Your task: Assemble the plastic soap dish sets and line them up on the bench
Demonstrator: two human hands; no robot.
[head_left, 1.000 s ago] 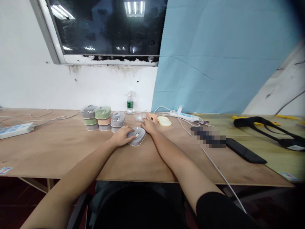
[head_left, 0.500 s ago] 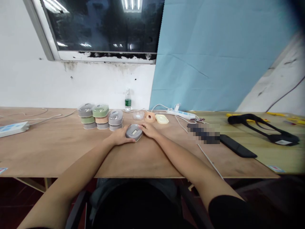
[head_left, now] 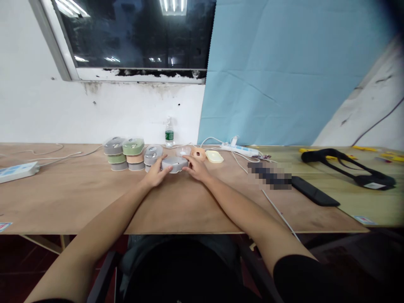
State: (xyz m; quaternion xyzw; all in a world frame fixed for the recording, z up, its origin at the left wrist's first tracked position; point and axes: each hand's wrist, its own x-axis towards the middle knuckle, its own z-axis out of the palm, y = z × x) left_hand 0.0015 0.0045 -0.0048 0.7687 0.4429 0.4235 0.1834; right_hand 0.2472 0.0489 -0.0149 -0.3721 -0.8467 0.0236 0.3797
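I've got the grey box grasped at its ends between left hand and right hand, beside the nearest stack. Half a second ago its top faced me; now it sits farther forward, side showing, so I judge it's being shifted whole. Two more stacks, one grey-topped, one green-topped, hide their contents. Rightward sit a peach piece and an open yellow tray.

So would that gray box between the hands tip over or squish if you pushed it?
The gray box probably wouldn't tip easily, since it looks wider than it is tall. It's likely stiff: no dent shows where the left hand and right hand hold it.
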